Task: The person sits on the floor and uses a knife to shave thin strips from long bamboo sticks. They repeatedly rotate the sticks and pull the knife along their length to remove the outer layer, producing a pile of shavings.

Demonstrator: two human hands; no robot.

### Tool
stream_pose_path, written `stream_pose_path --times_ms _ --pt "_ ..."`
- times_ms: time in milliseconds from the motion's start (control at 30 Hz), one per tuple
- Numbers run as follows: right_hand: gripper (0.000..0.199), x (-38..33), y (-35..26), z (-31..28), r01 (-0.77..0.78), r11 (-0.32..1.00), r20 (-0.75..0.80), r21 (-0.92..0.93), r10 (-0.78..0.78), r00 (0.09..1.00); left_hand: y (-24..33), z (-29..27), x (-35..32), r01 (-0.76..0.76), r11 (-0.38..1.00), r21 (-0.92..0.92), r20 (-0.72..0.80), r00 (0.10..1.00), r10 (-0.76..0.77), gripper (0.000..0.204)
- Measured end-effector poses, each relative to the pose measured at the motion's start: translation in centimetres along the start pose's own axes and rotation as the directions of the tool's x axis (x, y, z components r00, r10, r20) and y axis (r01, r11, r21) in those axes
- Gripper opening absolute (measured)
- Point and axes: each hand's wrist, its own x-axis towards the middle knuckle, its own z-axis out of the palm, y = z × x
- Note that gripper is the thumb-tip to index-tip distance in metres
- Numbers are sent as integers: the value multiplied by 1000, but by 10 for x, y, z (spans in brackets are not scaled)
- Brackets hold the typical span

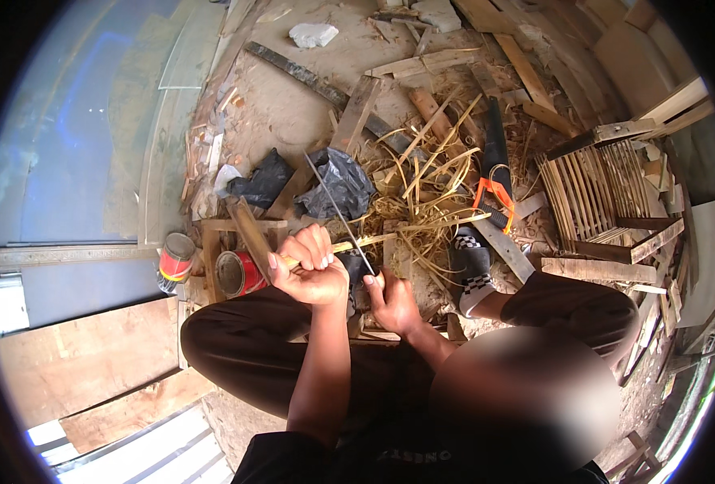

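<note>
My left hand (pixel 313 262) is closed round a thin, pale wooden strip (pixel 373 239), which slants away to the right over a pile of shavings. My right hand (pixel 393 302) grips the handle of a knife (pixel 337 206). Its long narrow blade points up and to the left and crosses the strip just right of my left fingers. Beyond the hands, curled yellowish shavings (pixel 422 194) heap on the ground between my feet. A crumpled black plastic bag (pixel 339 184) lies just past the blade.
A handsaw (pixel 494 198) with an orange-and-black handle lies right of the shavings. Further right stands a slatted wooden frame (pixel 595 194). Two red cans (pixel 244 273) (pixel 177 256) sit at the left by my knee. Loose boards (pixel 357 113) and scraps litter the dirt floor.
</note>
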Motion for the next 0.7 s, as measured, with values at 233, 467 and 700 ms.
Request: stream_pose_path --times_ms 233,467,700 --pt "41 -3 -22 5 -55 997 2 -47 55 998 3 -13 12 -47 999 4 -100 994 47 57" --pt "56 9 5 -1 -172 980 5 -98 173 985 -4 17 -3 -75 994 83 -116 990 84 57" --pt "49 8 -33 -11 -167 980 31 106 165 986 -13 20 -12 -144 974 174 -63 986 157 58"
